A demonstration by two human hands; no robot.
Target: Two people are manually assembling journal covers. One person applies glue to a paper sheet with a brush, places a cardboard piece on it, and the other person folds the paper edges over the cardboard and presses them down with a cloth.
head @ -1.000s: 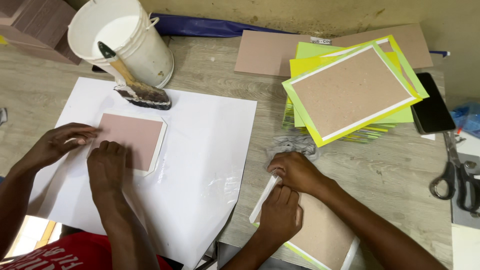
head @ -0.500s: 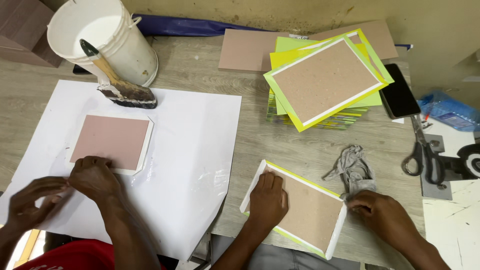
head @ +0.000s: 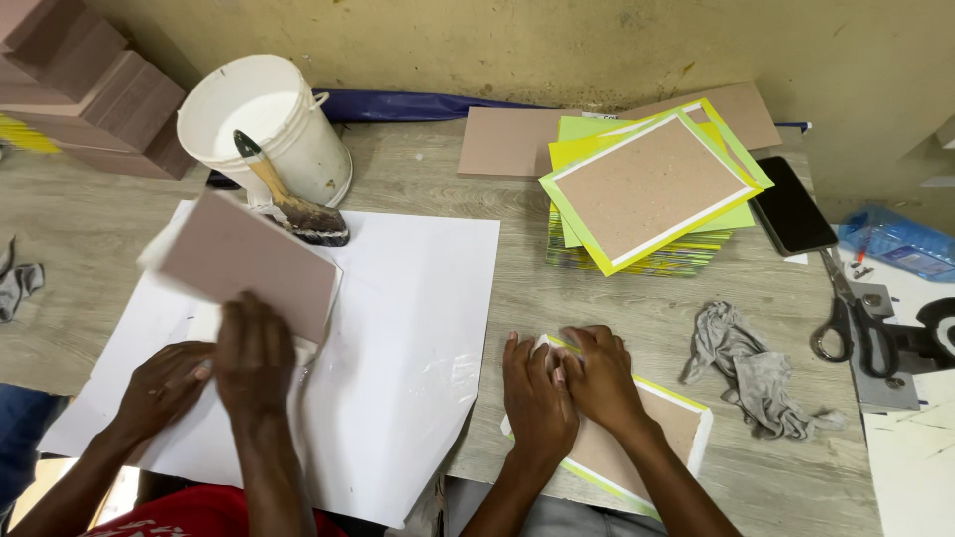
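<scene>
Your right hand (head: 604,383) had come across from the far corner of the paper-covered board (head: 668,438) to join your left hand (head: 537,398) at its upper left corner. Both hands lay side by side and touching, palms down. The left one was flat with its fingers together. The right one's fingertips were bent onto the white corner flap, pressing rather than pinching. The board lay flat on the bench (head: 617,298) under your palms and ran out behind your right wrist, its yellow-green and white border showing.

Just right of your right hand sat a crumpled grey rag (head: 751,368), with scissors (head: 854,320) farther right. Beyond your fingertips stood the stack of finished boards (head: 652,189).

Well left of your left hand, a co-worker's hands (head: 254,353) had lifted a pink board (head: 249,264) off the white sheet (head: 408,328), and it was tilted and blurred.
</scene>
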